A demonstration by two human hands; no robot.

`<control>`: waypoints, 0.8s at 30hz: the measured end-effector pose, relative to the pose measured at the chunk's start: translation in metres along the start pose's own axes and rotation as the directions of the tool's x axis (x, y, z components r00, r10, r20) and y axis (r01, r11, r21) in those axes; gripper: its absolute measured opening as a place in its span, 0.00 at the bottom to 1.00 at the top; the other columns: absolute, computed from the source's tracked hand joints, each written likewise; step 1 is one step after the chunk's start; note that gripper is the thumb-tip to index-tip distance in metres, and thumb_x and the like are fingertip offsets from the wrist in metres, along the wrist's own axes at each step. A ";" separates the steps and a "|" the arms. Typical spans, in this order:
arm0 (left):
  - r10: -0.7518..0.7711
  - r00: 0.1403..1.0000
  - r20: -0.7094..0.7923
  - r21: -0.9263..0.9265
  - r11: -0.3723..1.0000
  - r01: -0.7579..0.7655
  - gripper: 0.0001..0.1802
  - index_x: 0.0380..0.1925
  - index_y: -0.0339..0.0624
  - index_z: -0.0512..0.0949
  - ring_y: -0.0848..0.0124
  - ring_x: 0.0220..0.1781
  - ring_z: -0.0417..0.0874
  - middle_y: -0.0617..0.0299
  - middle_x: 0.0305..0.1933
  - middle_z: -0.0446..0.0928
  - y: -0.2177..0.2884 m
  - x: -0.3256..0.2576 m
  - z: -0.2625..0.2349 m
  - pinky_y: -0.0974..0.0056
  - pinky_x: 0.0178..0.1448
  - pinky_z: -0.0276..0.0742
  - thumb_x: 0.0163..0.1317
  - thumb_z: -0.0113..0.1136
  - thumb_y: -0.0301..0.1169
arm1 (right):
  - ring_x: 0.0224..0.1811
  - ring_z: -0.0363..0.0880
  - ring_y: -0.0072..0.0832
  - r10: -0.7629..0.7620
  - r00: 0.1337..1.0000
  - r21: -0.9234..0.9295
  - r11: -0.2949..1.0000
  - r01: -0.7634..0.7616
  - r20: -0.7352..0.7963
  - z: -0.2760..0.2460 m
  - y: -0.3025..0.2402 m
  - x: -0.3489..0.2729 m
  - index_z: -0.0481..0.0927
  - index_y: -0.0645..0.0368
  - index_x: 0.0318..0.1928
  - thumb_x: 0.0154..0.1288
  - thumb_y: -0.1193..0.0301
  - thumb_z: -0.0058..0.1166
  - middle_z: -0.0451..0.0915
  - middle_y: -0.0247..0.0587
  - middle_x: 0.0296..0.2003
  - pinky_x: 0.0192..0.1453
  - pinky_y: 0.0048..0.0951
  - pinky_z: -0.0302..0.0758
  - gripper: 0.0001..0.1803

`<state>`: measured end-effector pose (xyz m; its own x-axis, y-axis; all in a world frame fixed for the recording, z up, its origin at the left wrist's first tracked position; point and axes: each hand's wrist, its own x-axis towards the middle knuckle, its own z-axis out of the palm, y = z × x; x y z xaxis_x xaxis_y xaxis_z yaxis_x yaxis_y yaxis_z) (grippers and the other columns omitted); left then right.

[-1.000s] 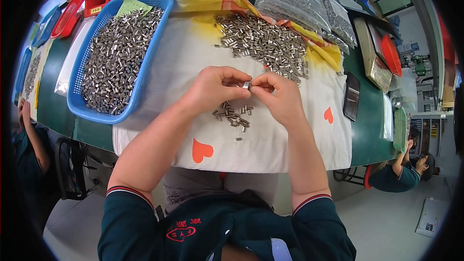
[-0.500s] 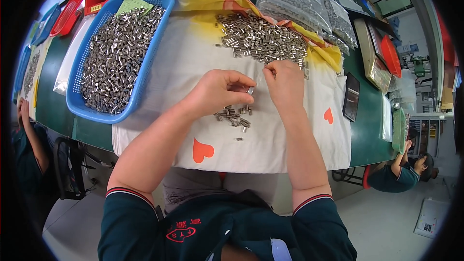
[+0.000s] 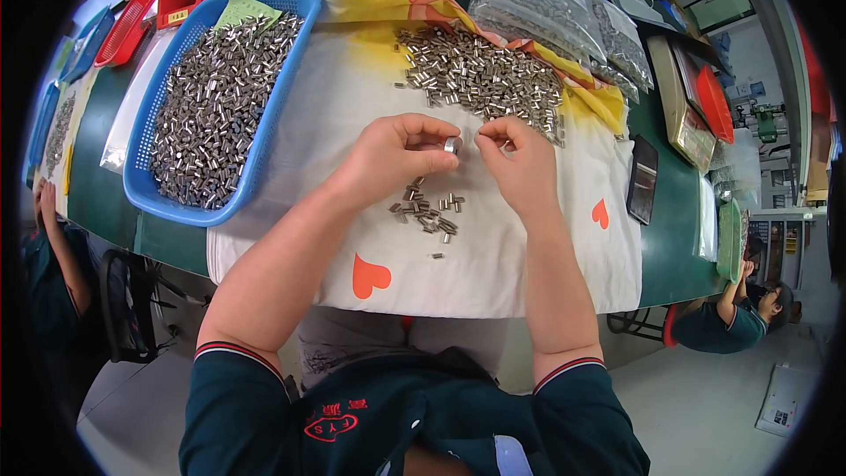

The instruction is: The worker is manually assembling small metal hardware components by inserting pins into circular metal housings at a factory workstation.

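Centrally, the left hand (image 3: 392, 154) is pinching a small metal sleeve (image 3: 451, 145) between its fingertips; the right hand (image 3: 520, 163) is closing on it, fingers curled. Loose sleeves (image 3: 427, 211) are lying below on the cloth (image 3: 493, 273), a blue basket (image 3: 264, 132) sitting upper left.

Small shiny metal sleeve (image 3: 451, 145) between fingertips

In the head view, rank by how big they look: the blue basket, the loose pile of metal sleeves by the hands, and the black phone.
1. Blue basket, clearly largest.
2. Loose pile of metal sleeves.
3. Black phone, smallest.
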<state>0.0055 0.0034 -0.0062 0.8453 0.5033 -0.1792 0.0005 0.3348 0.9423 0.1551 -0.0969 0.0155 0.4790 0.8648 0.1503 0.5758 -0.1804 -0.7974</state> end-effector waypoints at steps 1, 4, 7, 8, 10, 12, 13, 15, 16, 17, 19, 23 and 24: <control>0.000 1.000 -0.023 0.006 1.000 0.001 0.17 0.43 0.33 0.74 0.80 0.36 0.76 0.63 0.36 0.77 0.002 0.000 0.001 0.75 0.42 0.72 0.51 0.61 0.22 | 0.30 0.75 0.30 0.000 1.000 0.000 1.000 0.000 0.002 -0.002 -0.003 -0.003 0.77 0.60 0.28 0.50 0.75 0.54 0.77 0.39 0.27 0.38 0.27 0.70 0.03; 0.026 0.999 -0.022 -0.044 0.999 -0.027 0.17 0.43 0.32 0.73 0.80 0.37 0.76 0.63 0.36 0.77 0.002 -0.002 0.000 0.75 0.42 0.72 0.51 0.60 0.21 | 0.30 0.71 0.16 -0.012 0.990 0.269 0.963 -0.026 0.139 -0.005 -0.010 -0.008 0.77 0.61 0.30 0.52 0.79 0.54 0.76 0.33 0.27 0.37 0.18 0.68 0.03; 0.040 0.999 -0.021 -0.064 0.997 -0.041 0.17 0.43 0.32 0.73 0.80 0.36 0.76 0.63 0.35 0.77 0.001 -0.001 0.000 0.75 0.43 0.72 0.51 0.60 0.21 | 0.31 0.73 0.18 -0.099 0.986 0.206 0.976 0.069 0.134 -0.001 -0.011 -0.010 0.77 0.62 0.29 0.50 0.81 0.54 0.76 0.34 0.26 0.37 0.20 0.69 0.04; 0.039 0.999 -0.021 -0.063 0.997 -0.040 0.17 0.43 0.32 0.73 0.80 0.36 0.76 0.63 0.35 0.77 0.000 -0.001 0.000 0.75 0.43 0.72 0.51 0.60 0.21 | 0.31 0.73 0.20 -0.138 0.984 0.147 0.982 0.121 0.115 0.000 -0.010 -0.011 0.77 0.62 0.29 0.50 0.81 0.54 0.76 0.34 0.26 0.37 0.20 0.69 0.05; 0.034 0.999 -0.008 -0.019 0.999 -0.034 0.17 0.43 0.32 0.74 0.80 0.36 0.76 0.63 0.34 0.78 0.000 -0.001 -0.001 0.75 0.43 0.72 0.51 0.61 0.22 | 0.32 0.74 0.22 -0.187 0.978 0.086 0.980 0.178 0.097 0.001 -0.012 -0.012 0.77 0.62 0.29 0.49 0.81 0.54 0.77 0.35 0.26 0.37 0.21 0.70 0.05; 0.040 0.999 -0.028 0.004 0.999 -0.040 0.17 0.42 0.32 0.74 0.80 0.35 0.76 0.63 0.34 0.78 -0.001 -0.001 0.001 0.75 0.42 0.72 0.50 0.61 0.22 | 0.31 0.75 0.26 -0.384 0.922 -0.191 0.903 0.385 0.045 0.001 -0.016 -0.014 0.78 0.61 0.29 0.48 0.80 0.55 0.77 0.37 0.26 0.37 0.23 0.70 0.05; 0.045 0.998 -0.047 0.027 0.999 -0.043 0.17 0.42 0.31 0.74 0.80 0.35 0.76 0.63 0.34 0.78 -0.002 -0.001 0.002 0.75 0.42 0.72 0.50 0.62 0.23 | 0.31 0.75 0.26 -0.382 0.923 -0.190 0.904 0.383 0.046 0.004 -0.017 -0.014 0.78 0.61 0.29 0.48 0.80 0.55 0.77 0.37 0.26 0.37 0.23 0.70 0.05; 0.047 0.997 -0.064 0.066 0.997 -0.043 0.17 0.42 0.31 0.74 0.80 0.36 0.76 0.63 0.34 0.78 -0.003 -0.001 0.001 0.75 0.42 0.72 0.50 0.62 0.23 | 0.30 0.76 0.30 -0.381 0.924 -0.273 0.886 0.376 0.034 0.009 -0.017 -0.015 0.78 0.60 0.29 0.48 0.79 0.55 0.77 0.39 0.27 0.37 0.24 0.71 0.05; 0.053 0.995 -0.082 0.105 0.994 -0.045 0.17 0.42 0.31 0.75 0.80 0.36 0.76 0.62 0.34 0.78 -0.003 -0.001 0.001 0.75 0.41 0.72 0.50 0.62 0.24 | 0.30 0.76 0.30 -0.382 0.923 -0.274 0.885 0.376 0.034 0.008 -0.016 -0.015 0.78 0.60 0.29 0.48 0.79 0.55 0.77 0.39 0.27 0.37 0.24 0.71 0.05; 0.055 0.995 -0.082 0.104 0.994 -0.047 0.17 0.42 0.31 0.75 0.80 0.36 0.76 0.62 0.34 0.78 -0.002 -0.001 0.001 0.75 0.41 0.72 0.50 0.62 0.24 | 0.29 0.75 0.28 -0.351 0.936 -0.194 0.917 0.349 0.028 0.007 -0.014 -0.015 0.78 0.61 0.30 0.48 0.78 0.56 0.78 0.38 0.27 0.37 0.24 0.71 0.05; 0.039 0.999 -0.029 0.032 0.999 -0.038 0.17 0.41 0.32 0.75 0.80 0.36 0.77 0.62 0.34 0.78 0.001 -0.001 0.000 0.75 0.41 0.73 0.50 0.63 0.23 | 0.29 0.75 0.26 -0.323 0.946 -0.108 0.940 0.324 0.027 0.002 -0.012 -0.014 0.78 0.61 0.30 0.48 0.78 0.56 0.78 0.37 0.27 0.37 0.23 0.70 0.05; -0.015 1.000 -0.017 0.043 0.999 0.015 0.16 0.41 0.32 0.76 0.81 0.35 0.76 0.62 0.33 0.78 0.002 -0.003 0.003 0.75 0.40 0.73 0.49 0.63 0.23 | 0.28 0.72 0.18 0.032 0.971 0.125 0.990 -0.063 0.239 -0.007 -0.013 -0.010 0.78 0.62 0.32 0.49 0.77 0.57 0.77 0.31 0.26 0.35 0.19 0.69 0.07; -0.022 1.000 0.001 0.047 0.999 0.022 0.16 0.40 0.32 0.76 0.81 0.35 0.76 0.63 0.33 0.78 0.001 -0.003 0.001 0.75 0.39 0.73 0.49 0.63 0.23 | 0.28 0.71 0.15 0.069 0.964 0.148 0.983 -0.110 0.257 -0.005 -0.014 -0.009 0.78 0.62 0.33 0.50 0.77 0.57 0.77 0.29 0.25 0.35 0.19 0.68 0.07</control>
<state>0.0041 0.0012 -0.0046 0.8456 0.4952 -0.1994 0.0438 0.3078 0.9504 0.1466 -0.1043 0.0285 0.3311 0.9417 -0.0605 0.4154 -0.2030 -0.8867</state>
